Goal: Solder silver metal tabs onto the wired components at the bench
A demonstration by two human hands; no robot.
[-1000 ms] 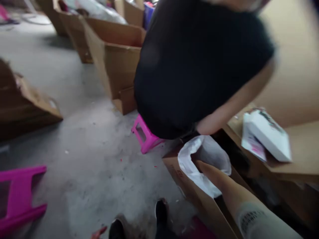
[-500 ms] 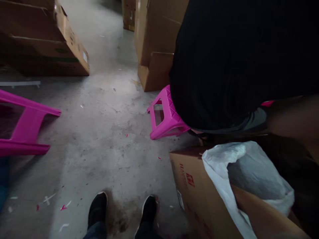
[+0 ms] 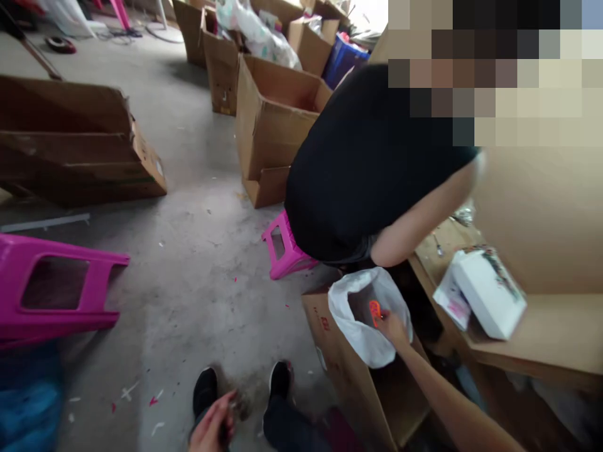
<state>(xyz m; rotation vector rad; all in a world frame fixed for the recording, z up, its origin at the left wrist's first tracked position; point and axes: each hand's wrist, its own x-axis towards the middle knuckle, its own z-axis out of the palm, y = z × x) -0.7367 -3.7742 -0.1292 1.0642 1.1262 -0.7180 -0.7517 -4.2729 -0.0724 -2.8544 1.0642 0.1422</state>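
Note:
My right hand (image 3: 392,328) reaches in from the lower right and grips a small bright orange object (image 3: 375,312), whose kind I cannot make out. The hand and object are over the mouth of a white plastic bag (image 3: 346,326). This bag lines the top of an open cardboard box (image 3: 351,376) with red print. My left hand (image 3: 213,428) hangs low at the bottom of the view, in front of my legs; its fingers are loosely bent and apart, with nothing visible in them.
A co-worker in a black shirt (image 3: 348,176) sits on a pink stool (image 3: 285,251), close to the bag. On the right a wooden table (image 3: 560,320) bears a white box (image 3: 494,295). Another pink stool (image 3: 97,289) and a large carton (image 3: 70,163) stand left. Several cartons line the back.
The view has tilted up and swung right. My right arm has come in with the orange object, over the bag. My left hand has entered at the bottom.

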